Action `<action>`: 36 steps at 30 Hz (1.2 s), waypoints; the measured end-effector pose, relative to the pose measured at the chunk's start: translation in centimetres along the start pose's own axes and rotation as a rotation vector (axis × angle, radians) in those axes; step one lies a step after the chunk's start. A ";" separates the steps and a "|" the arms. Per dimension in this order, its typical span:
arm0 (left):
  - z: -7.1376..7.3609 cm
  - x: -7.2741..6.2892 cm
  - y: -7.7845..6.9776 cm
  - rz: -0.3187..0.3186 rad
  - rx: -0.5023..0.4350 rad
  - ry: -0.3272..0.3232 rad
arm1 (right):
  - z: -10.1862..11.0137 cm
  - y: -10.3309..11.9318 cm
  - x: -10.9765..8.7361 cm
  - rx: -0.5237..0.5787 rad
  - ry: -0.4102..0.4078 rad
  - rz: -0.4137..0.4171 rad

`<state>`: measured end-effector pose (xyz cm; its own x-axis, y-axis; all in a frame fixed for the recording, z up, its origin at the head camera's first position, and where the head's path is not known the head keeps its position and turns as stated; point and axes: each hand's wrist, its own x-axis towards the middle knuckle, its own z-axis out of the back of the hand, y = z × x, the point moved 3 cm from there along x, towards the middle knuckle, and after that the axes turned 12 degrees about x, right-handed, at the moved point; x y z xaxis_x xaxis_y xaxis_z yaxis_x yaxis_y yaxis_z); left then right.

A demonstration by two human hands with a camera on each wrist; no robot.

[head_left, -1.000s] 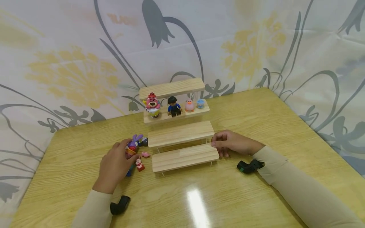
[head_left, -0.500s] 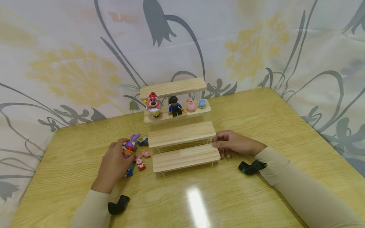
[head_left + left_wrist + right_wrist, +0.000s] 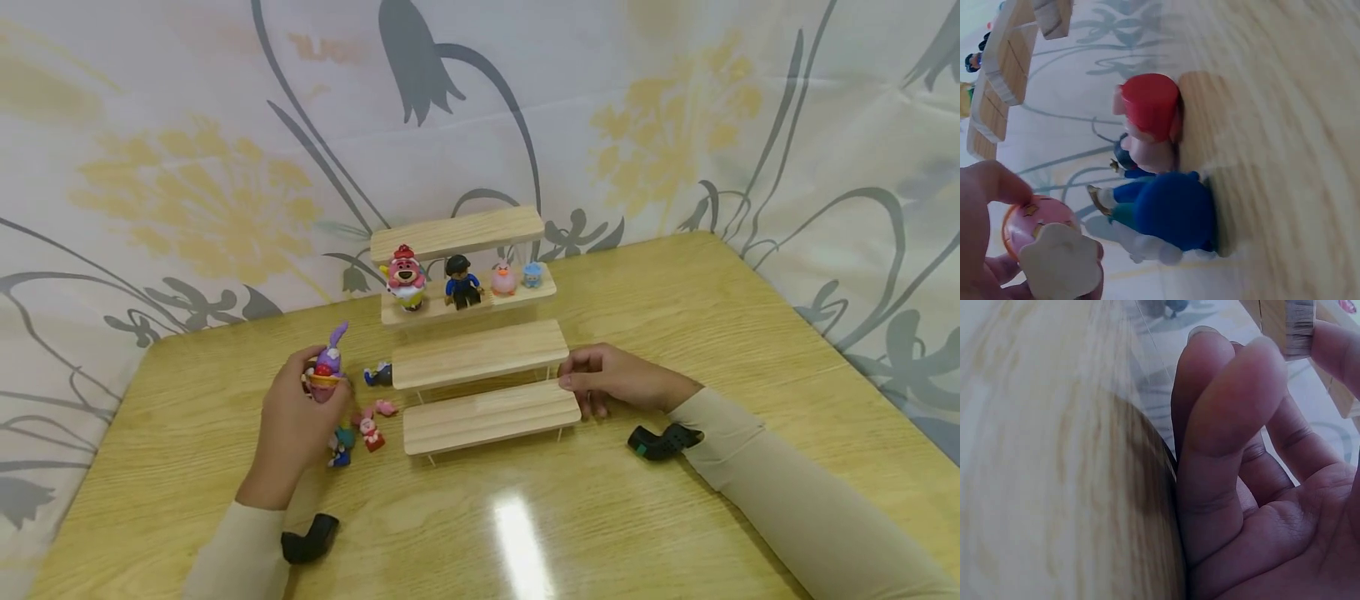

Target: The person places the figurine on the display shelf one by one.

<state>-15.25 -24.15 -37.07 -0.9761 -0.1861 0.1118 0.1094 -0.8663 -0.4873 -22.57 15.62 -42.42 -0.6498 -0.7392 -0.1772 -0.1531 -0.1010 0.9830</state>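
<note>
My left hand: my left hand [image 3: 281,425] has its thumb and fingers curled round the purple toy [image 3: 328,364], gripping it.
Purple toy: held up off the table [image 3: 450,533], left of the shelf [image 3: 480,358], ears upward in the head view; its pale, scalloped base shows in my left wrist view.
Near that hand: the blue toy [image 3: 341,454], the red-based toy [image 3: 371,433] and the pink piece [image 3: 386,407] are on the table; the dark toy [image 3: 378,374] is beside the shelf's left end.
My right hand: my right hand [image 3: 618,377] is at the shelf's right end, fingers loosely bent, thumb at the lowest board [image 3: 491,417]; whether I grip it, I cannot tell.
Figures on the shelf: bear [image 3: 405,279], capped figure [image 3: 463,285], pink bird [image 3: 503,281] and light-blue toy [image 3: 532,276], left to right on the second board from the top.
Backdrop: floral cloth [image 3: 487,142] behind the table.
</note>
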 end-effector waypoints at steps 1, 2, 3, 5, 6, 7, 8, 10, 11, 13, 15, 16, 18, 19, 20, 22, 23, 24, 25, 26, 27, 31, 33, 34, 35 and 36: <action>0.2 0.0 -0.1 0.006 -0.023 -0.007 | 0.0 0.1 0.0 -0.001 0.002 0.000; 0.3 -0.1 -0.2 0.012 -0.047 -0.012 | 0.0 0.0 0.0 -0.003 0.002 0.000; 0.5 -0.2 -0.4 0.017 -0.077 -0.014 | 0.0 -0.1 0.0 -0.005 0.002 -0.002; 0.8 -0.3 -0.6 0.023 -0.148 -0.013 | 0.1 -0.1 0.0 -0.012 0.000 -0.002; 1.0 -0.3 -0.8 0.023 -0.187 -0.011 | 0.2 -0.1 0.0 -0.018 -0.005 -0.002; 1.1 -0.3 -0.9 0.020 -0.228 -0.006 | 0.2 0.0 0.0 -0.025 -0.008 0.001; 1.2 -0.4 -1.0 0.019 -0.270 0.005 | 0.3 0.0 0.0 -0.030 -0.011 0.002; 1.3 -0.4 -1.2 0.020 -0.350 0.038 | 0.3 0.1 0.0 -0.034 -0.014 0.005; 1.3 -0.4 -1.3 0.023 -0.387 0.056 | 0.3 0.1 0.0 -0.033 -0.013 0.005; 1.3 -0.5 -1.4 0.028 -0.464 0.086 | 0.3 0.1 -0.1 -0.026 -0.008 0.003; 1.4 -0.5 -1.5 0.032 -0.569 0.126 | 0.3 0.1 -0.1 -0.018 -0.002 -0.001; 1.4 -0.6 -1.6 0.033 -0.615 0.146 | 0.2 0.1 -0.1 -0.015 0.000 -0.002; 1.5 -0.8 -1.8 0.038 -0.689 0.177 | 0.2 0.1 -0.1 -0.011 0.000 -0.005; 1.6 -1.0 -1.9 0.041 -0.710 0.187 | 0.1 0.1 -0.1 -0.012 0.001 -0.005; 1.6 -1.1 -2.0 0.044 -0.716 0.188 | 0.1 0.1 -0.1 -0.012 0.000 -0.006; 1.7 -1.5 -2.2 0.045 -0.694 0.177 | 0.0 0.1 0.0 -0.012 0.000 -0.010; 1.7 -1.7 -2.3 0.042 -0.690 0.166 | 0.0 0.0 0.0 -0.009 0.001 -0.011; 1.8 -1.8 -2.4 0.031 -0.683 0.153 | 0.0 0.0 0.1 -0.006 0.001 -0.013; 1.8 -2.0 -2.5 0.017 -0.674 0.139 | 0.0 -0.1 0.1 -0.004 0.003 -0.014; 1.9 -2.2 -2.6 0.001 -0.668 0.124 | 0.0 -0.1 0.1 0.000 0.003 -0.014; 1.9 -2.3 -2.8 -0.017 -0.665 0.107 | 0.0 -0.2 0.1 0.003 0.005 -0.013; 2.4 -3.1 -3.6 -0.092 -0.624 0.022 | 0.0 -0.1 0.1 0.010 0.013 -0.004; 2.7 -3.5 -4.2 -0.130 -0.579 -0.023 | 0.1 -0.1 0.1 0.010 0.016 0.001; 2.7 -3.6 -4.5 -0.147 -0.568 -0.035 | 0.1 -0.1 0.1 0.012 0.017 0.002; 2.8 -3.8 -4.8 -0.164 -0.552 -0.043 | 0.1 -0.1 0.1 0.016 0.018 0.002; 2.8 -3.9 -5.1 -0.178 -0.533 -0.049 | 0.1 -0.2 0.1 0.019 0.017 0.000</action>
<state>-11.44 -20.27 -32.60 -0.9596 -0.0912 0.2661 -0.1781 -0.5351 -0.8258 -22.68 15.64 -42.63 -0.6370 -0.7505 -0.1758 -0.1673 -0.0881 0.9820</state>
